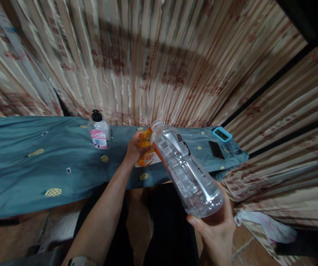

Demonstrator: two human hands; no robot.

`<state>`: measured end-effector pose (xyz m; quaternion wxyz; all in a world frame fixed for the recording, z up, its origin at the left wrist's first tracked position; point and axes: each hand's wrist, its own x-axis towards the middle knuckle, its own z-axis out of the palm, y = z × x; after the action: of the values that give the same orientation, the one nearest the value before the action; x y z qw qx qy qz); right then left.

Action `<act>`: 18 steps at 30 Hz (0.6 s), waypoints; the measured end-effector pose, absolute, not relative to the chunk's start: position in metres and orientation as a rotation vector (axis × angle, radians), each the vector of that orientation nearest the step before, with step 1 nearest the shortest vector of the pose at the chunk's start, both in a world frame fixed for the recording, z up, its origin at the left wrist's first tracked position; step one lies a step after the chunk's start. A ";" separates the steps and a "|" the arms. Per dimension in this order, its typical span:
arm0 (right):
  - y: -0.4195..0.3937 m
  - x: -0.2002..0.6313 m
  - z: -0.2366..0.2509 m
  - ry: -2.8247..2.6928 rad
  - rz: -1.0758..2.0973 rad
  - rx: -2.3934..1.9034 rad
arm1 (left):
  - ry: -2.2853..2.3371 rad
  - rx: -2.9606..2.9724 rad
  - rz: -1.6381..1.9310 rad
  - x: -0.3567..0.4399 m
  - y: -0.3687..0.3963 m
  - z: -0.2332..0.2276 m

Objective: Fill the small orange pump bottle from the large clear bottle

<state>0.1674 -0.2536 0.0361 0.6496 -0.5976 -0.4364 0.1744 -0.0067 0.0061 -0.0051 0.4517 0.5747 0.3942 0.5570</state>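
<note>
Your right hand (216, 229), lower right of the frame, grips the base of a clear, waisted plastic bottle (185, 168), slanting toward the centre, neck to the upper left. At centre, your left hand (133, 149) grasps a translucent orange plastic container (147, 158) by that neck, above the blue-green pineapple-print cloth (78, 155); whether the two touch, you cannot tell

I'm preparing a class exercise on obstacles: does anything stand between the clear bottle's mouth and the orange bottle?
Nothing visible does: the clear bottle has its mouth close beside the orange bottle; contact can't be judged.
</note>
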 end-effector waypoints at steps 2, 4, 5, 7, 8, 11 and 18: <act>-0.253 0.168 0.036 -0.997 0.387 -1.359 | 0.956 1.407 1.374 -0.007 0.005 -0.004; -0.253 0.168 0.036 -1.002 0.381 -1.352 | 0.949 1.399 1.373 -0.007 0.004 -0.003; -0.252 0.168 0.037 -1.005 0.376 -1.342 | 0.951 1.398 1.372 -0.007 0.004 -0.003; -0.251 0.166 0.038 -1.013 0.374 -1.314 | 0.962 1.402 1.370 -0.009 0.003 -0.002; -0.251 0.164 0.039 -1.005 0.376 -1.312 | 0.971 1.407 1.370 -0.009 0.002 -0.002; -0.252 0.159 0.042 -0.950 0.388 -1.386 | 0.983 1.412 1.375 -0.010 0.002 -0.002; -0.257 0.173 0.032 -0.979 0.353 -1.439 | 0.971 1.373 1.379 -0.009 0.005 -0.006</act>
<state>0.1732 -0.2565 0.0318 0.6310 -0.6286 -0.4277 0.1542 -0.0094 0.0050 -0.0062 0.4646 0.5590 0.3954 0.5615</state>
